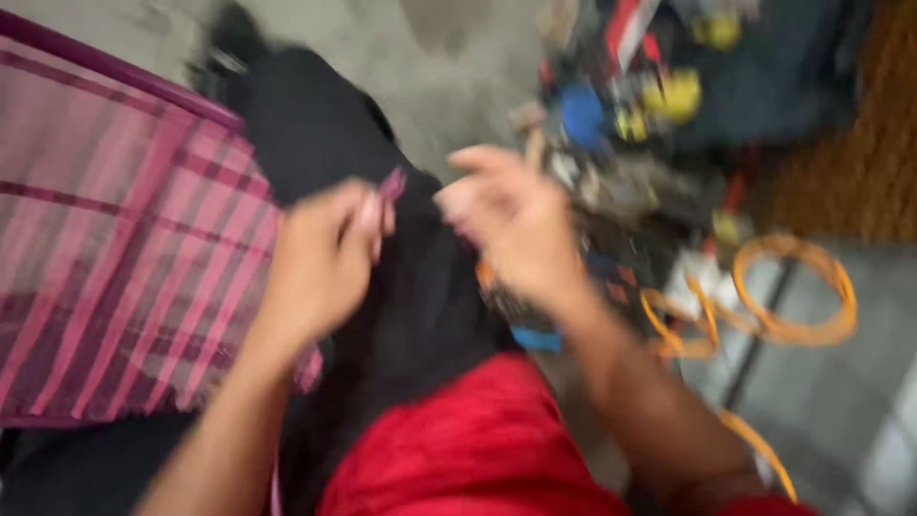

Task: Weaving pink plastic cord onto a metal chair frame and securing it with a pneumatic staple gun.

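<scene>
The picture is heavily blurred by motion. My left hand (325, 258) is closed around the edge of a black cloth (382, 287) with a small pink trim (392, 183) at my fingertips. My right hand (511, 225) hovers just to the right of it, fingers loosely curled, with its thumb near the same edge; whether it grips the cloth I cannot tell. A pink checked fabric (115, 239) lies to the left under the black cloth. Red cloth (468, 449) covers my lap at the bottom.
A blurred heap of small colourful items (630, 143) lies on the grey floor (449, 67) at the upper right. Orange cord loops (793, 287) lie at the right. A brown mat (850, 143) sits at the far right.
</scene>
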